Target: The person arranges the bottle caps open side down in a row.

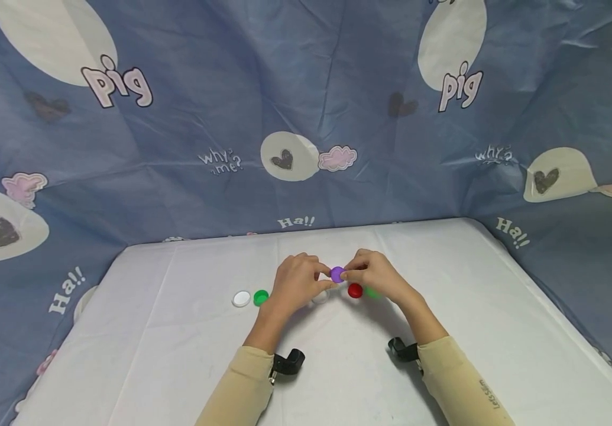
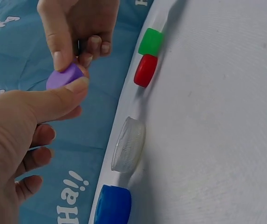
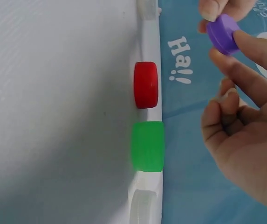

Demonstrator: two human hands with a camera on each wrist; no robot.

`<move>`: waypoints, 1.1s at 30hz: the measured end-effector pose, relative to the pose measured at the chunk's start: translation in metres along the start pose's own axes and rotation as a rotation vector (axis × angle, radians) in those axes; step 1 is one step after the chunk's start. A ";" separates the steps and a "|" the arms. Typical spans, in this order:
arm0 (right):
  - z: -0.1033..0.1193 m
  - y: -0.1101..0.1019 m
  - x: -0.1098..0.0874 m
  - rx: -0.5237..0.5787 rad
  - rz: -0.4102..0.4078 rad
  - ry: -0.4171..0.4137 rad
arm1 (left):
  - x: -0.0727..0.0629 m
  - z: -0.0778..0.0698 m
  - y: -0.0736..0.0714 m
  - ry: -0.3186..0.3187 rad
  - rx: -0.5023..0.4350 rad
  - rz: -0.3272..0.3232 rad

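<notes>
Over the white table [image 1: 151, 355] now, with left grip [image 1: 296, 283] and right grip [image 1: 379, 276] both pinching, thumb against finger, at opposite edges of the purple cap [image 1: 337, 274], held up between them! Looks light and stiff, likely smooth, slippery plastic, hardly fragile; best taken by the rim, across its full width, without squeezing hard.

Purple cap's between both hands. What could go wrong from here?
1. The left hand and right hand both pinch the small purple cap; an uneven release might drop it.
2. If it falls, it could knock the red cap or the bright green cap beside it.
</notes>
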State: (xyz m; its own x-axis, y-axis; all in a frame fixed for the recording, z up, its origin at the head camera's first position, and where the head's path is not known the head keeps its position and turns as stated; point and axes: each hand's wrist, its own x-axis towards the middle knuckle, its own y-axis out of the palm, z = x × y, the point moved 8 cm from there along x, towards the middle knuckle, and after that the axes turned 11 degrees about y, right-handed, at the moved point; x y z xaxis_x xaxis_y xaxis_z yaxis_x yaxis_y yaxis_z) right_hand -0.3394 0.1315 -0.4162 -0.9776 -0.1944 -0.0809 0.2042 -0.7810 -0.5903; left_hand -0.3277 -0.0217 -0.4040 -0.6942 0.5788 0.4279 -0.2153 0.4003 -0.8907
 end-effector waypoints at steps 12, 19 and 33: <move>-0.012 0.001 0.000 0.049 0.108 0.091 | 0.000 -0.012 -0.006 0.122 0.093 -0.104; -0.014 0.004 0.000 0.055 0.129 0.106 | 0.000 -0.013 -0.005 0.120 0.087 -0.077; -0.013 0.004 -0.003 0.004 0.189 0.067 | -0.001 -0.005 0.001 0.053 0.006 -0.035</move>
State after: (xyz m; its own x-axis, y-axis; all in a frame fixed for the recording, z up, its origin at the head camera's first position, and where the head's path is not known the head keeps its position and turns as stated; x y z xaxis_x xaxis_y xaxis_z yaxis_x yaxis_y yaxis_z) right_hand -0.3364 0.1362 -0.4288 -0.9231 -0.2979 -0.2434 0.3844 -0.7370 -0.5560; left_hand -0.3234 -0.0189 -0.4045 -0.6487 0.6015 0.4662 -0.2430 0.4168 -0.8759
